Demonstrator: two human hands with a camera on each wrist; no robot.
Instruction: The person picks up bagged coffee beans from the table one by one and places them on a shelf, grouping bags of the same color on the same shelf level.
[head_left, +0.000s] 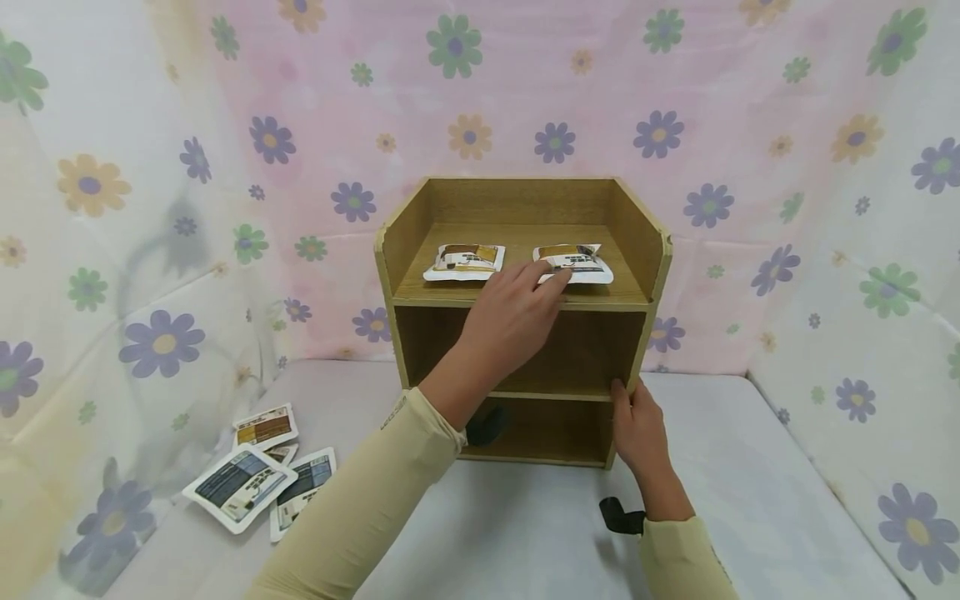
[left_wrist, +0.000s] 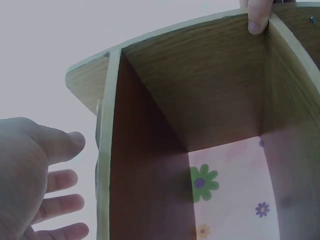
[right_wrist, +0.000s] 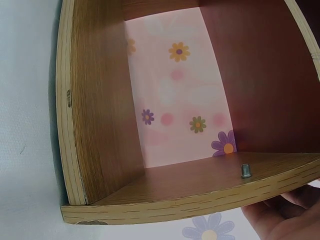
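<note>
A small wooden shelf (head_left: 517, 304) with an open top tray and two compartments stands on the white surface. Two flat printed packets lie on its top tray: a left packet (head_left: 467, 262) and a right packet (head_left: 588, 268). Over the front of the right packet reaches my left hand (head_left: 513, 308), its fingertips at the packet's near left part; whether they press on it I cannot tell. The left wrist view shows that hand (left_wrist: 25, 175) with fingers apart. My right hand (head_left: 641, 425) grips the shelf's right side panel, thumb at the inner edge; in the right wrist view its fingers (right_wrist: 272, 215) are outside.
Several more packets (head_left: 240, 487) lie overlapping on the white surface (head_left: 525, 533) at the left. Flower-patterned cloth (head_left: 510, 100) hangs behind and on both sides. A small metal peg (right_wrist: 246, 171) sticks out inside the shelf. A black strap piece (head_left: 621, 517) is at the right wrist.
</note>
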